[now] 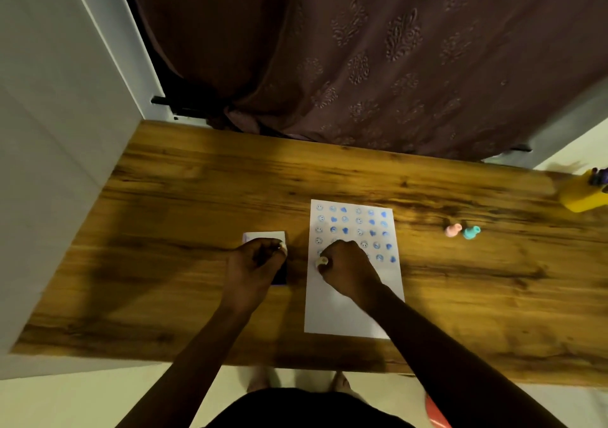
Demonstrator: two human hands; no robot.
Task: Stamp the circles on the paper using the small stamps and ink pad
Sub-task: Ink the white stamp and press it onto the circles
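left hand (255, 263) curled, right hand (347, 269) fisted

The ink pad (265, 237) lies left of the paper (352, 309); two stamps (462, 230) lie right of it.

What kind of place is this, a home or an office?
Probably a room in a home: a wooden table stands against a patterned brown curtain, a yellow pen holder sits on it, and the person's bare feet show on the floor.

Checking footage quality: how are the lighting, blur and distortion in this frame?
Head view: dim warm light, with a broad shadow on the table left of the hands; yellow holder at the right edge is motion-smeared; stamped marks on the paper are soft; wide-angle bending tilts the walls.
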